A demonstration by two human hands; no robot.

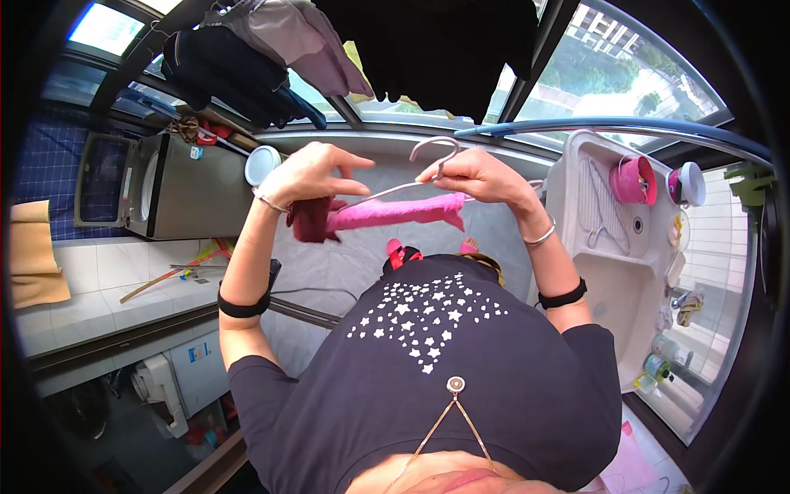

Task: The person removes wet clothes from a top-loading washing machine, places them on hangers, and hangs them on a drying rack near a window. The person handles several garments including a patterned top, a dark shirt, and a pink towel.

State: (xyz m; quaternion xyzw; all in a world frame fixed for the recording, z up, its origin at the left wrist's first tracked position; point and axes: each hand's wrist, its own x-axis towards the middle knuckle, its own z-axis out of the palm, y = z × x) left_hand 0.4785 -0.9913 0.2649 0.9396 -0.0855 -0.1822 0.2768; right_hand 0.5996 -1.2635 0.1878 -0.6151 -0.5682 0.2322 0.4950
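Big windows (pixel 613 62) and hanging dark clothes (pixel 432 49) fill the top of the frame. In the upper middle, the right hand (pixel 477 174) pinches 1 hanger (pixel 434 141) near its hook. Pink and dark red cloth (pixel 395 213) is on it. The left hand (pixel 317 173) has its fingers spread near the dark red end. If the hanger tips, the cloth could slip onto the gray floor (pixel 329 263). A white sink (pixel 605 284) sits at right; a gray washer (pixel 202 185), upper left.

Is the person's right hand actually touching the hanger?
Touching: the head view shows the right hand gripping the hanger between thumb and fingers, just below its hook.
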